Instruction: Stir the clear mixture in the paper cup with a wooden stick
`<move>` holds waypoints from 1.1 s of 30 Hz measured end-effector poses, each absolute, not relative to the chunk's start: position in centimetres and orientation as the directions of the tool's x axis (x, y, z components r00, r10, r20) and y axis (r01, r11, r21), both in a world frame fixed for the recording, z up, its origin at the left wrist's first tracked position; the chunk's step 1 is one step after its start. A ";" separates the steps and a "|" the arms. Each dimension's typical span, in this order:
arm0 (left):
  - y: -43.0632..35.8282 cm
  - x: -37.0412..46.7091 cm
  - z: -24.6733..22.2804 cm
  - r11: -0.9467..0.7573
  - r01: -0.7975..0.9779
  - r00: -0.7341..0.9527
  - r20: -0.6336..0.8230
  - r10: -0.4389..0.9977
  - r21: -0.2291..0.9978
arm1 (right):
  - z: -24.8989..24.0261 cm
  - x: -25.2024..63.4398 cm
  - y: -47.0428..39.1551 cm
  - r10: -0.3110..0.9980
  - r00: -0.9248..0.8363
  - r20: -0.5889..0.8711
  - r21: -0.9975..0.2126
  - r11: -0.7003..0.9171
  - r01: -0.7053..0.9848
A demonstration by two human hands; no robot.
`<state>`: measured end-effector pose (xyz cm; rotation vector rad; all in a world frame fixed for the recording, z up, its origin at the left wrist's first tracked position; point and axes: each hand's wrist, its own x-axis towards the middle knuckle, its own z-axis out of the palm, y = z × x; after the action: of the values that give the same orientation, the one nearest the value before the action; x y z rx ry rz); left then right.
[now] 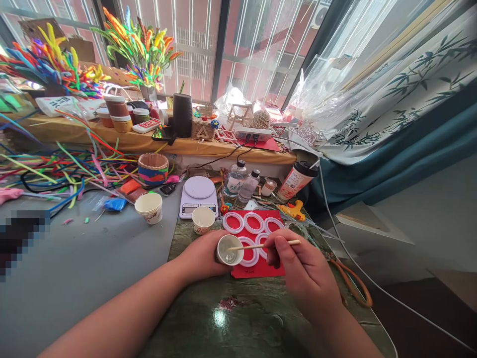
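A: What is the left hand (pixel 203 256) doing?

B: It is curled around a small white paper cup (pixel 222 244), fingers mostly hidden behind it. The cup tilts toward the viewer, with clear liquid (pixel 230 257) inside.

A: And the right hand (pixel 303 266)?

B: Thumb and fingers are pinched together on a thin, pale wooden stick (pixel 248 247). Its far end is inside the held cup; I cannot tell how deep it sits in the liquid.

A: What lies just beside them?

B: Pale, pinkish-white rings (pixel 225 223) on a flat, bright red sheet (pixel 257 272). The right hand partly covers the lower-right one.

A: Further out?

B: Beyond the left hand, a second white paper cup (pixel 203 230) stands upright, just in front of a pale lilac kitchen scale (pixel 199 188) with a round plate. Two clear bottles with dark caps (pixel 234 184) stand to the scale's right, close together. A yellow glue gun (pixel 295 211) lies past the rings, near a tall, patterned drink cup with a black lid (pixel 296 183). Well left, a printed white paper cup (pixel 149 217) stands on the grey tabletop (pixel 112 258).
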<state>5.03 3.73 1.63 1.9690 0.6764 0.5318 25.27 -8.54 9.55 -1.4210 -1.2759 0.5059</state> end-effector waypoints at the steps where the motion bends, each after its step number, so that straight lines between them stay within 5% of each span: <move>1: 3.7 5.0 1.7 -0.390 0.240 0.752 0.085 0.654 0.889 | 9.6 25.1 -8.6 0.887 0.324 0.330 -0.890 0.177 0.421; 33: 3.8 5.0 1.5 -0.411 0.260 0.751 0.085 0.655 0.874 | 9.2 25.7 -8.3 0.898 0.335 0.285 -0.905 0.137 0.402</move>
<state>5.01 3.81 1.46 1.9966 0.6919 0.5239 25.72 -8.34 9.16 -1.4635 -1.2578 0.5482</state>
